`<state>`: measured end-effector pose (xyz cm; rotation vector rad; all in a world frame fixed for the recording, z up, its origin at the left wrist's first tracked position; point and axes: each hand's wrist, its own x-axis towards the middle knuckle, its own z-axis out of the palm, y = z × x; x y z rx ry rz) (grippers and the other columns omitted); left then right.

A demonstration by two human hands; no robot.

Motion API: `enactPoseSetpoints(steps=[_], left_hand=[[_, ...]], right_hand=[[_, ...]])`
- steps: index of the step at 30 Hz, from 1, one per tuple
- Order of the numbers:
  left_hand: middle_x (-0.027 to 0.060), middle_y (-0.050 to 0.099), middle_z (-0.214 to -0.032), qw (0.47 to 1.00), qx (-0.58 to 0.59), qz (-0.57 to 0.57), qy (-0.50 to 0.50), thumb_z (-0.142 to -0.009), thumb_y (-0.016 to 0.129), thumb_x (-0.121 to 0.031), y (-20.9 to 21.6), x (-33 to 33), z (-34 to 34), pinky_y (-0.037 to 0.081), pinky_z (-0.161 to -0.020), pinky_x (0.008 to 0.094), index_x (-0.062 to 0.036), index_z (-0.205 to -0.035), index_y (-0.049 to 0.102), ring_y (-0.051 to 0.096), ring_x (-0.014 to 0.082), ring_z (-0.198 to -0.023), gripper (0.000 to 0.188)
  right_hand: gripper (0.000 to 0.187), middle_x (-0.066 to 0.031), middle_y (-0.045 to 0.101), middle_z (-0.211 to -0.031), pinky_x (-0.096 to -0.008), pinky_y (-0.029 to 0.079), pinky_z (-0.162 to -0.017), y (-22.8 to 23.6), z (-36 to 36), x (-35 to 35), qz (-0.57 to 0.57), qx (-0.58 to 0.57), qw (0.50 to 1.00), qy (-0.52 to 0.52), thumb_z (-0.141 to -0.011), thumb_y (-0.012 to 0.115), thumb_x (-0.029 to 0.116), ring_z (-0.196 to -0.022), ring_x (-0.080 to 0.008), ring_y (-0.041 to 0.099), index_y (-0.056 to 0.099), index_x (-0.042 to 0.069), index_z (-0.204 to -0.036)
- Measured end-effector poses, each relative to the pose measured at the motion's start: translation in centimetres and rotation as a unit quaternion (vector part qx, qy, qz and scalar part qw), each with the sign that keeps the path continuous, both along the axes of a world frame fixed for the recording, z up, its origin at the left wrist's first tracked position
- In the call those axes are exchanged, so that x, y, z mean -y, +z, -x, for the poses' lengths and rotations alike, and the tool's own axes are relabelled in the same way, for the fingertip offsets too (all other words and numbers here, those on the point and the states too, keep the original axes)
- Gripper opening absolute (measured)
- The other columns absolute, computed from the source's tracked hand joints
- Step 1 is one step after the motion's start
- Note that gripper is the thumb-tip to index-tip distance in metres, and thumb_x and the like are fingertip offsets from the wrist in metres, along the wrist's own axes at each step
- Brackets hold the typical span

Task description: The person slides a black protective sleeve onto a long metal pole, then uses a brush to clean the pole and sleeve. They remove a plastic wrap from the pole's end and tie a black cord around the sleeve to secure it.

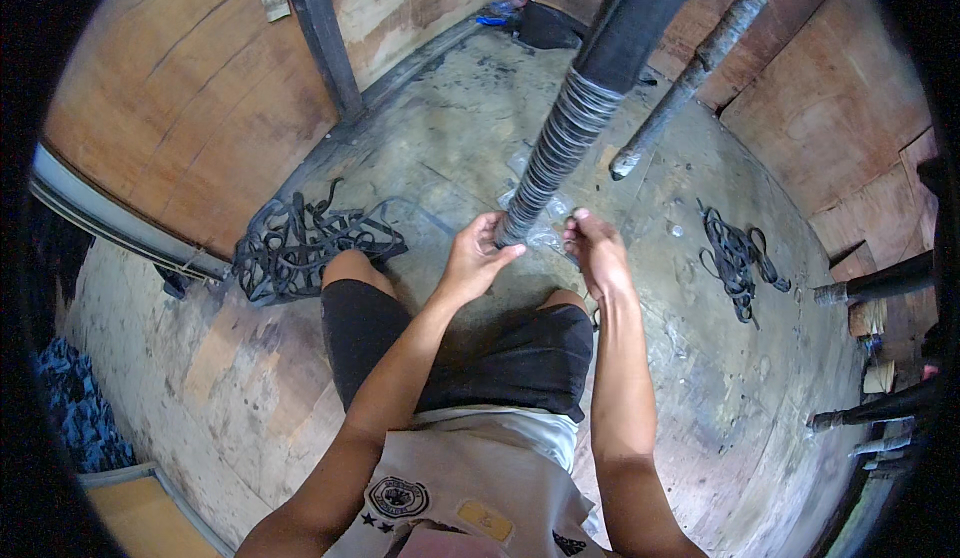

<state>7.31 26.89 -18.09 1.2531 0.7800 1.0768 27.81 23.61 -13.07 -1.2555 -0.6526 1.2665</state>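
A long dark pole [565, 138] slants down from the top toward my lap. Its upper part has a smooth black covering, and its lower part is bound with close grey-black rings of strip. My left hand [477, 260] is closed round the pole's lower end, thumb across the near side. Just right of that end, apart from it, my right hand [600, 258] has its fingers curled in against the thumb. Whatever those fingers pinch is too small to make out. Crumpled clear plastic [548, 230] shows behind the pole's end, between my hands.
A tangled heap of black straps [300, 243] lies on the floor at left, a smaller bundle [738, 258] at right. A second pole [700, 68] hangs down at upper right. Wrapped poles [880, 280] jut in from the right edge. Wooden panels [200, 58] stand around; blue material [80, 403] lies lower left.
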Motion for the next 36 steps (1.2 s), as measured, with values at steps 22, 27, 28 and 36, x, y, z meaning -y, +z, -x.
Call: enactPoseSetpoints(steps=[22,27,28,36], left_hand=[[0.0096,0.064,-0.130,0.988,0.132,-0.007,-0.085,-0.095,0.070,-0.005,1.7,-0.1,-1.6,0.048,-0.105,0.0323,0.0052,-0.136,0.054,0.060,0.0165,-0.119,0.045],[0.0138,0.070,-0.125,0.974,0.207,0.085,-0.040,-0.095,0.068,-0.001,1.0,0.1,-3.6,0.051,-0.102,0.0323,0.0056,-0.126,0.066,0.066,0.0169,-0.110,0.032],[0.0138,0.071,-0.123,0.974,0.205,0.092,-0.039,-0.094,0.069,-0.001,0.7,0.1,-3.4,0.051,-0.102,0.0318,0.0054,-0.124,0.067,0.067,0.0169,-0.109,0.030],[0.0135,0.073,-0.117,0.967,0.231,0.090,-0.049,-0.096,0.068,-0.004,-0.8,1.1,-3.5,0.052,-0.101,0.0333,0.0054,-0.120,0.070,0.068,0.0192,-0.107,0.025]], right_hand=[[0.041,-0.0079,0.064,-0.119,-0.0267,0.050,-0.092,6.6,3.5,1.7,-0.233,0.172,0.957,0.013,-0.095,0.070,0.005,-0.106,-0.0134,0.062,0.054,-0.005,-0.131],[0.034,-0.0086,0.068,-0.110,-0.0259,0.052,-0.087,7.9,2.8,1.3,-0.199,0.260,0.945,0.020,-0.090,0.073,-0.001,-0.098,-0.0119,0.065,0.057,-0.003,-0.121],[0.033,-0.0083,0.068,-0.110,-0.0252,0.052,-0.086,7.8,2.6,1.4,-0.201,0.258,0.945,0.025,-0.090,0.073,-0.001,-0.096,-0.0113,0.065,0.058,-0.003,-0.120],[0.036,-0.0070,0.068,-0.112,-0.0285,0.049,-0.094,7.6,2.4,2.8,-0.217,0.256,0.942,0.029,-0.091,0.070,-0.004,-0.102,-0.0138,0.063,0.058,-0.002,-0.125]])
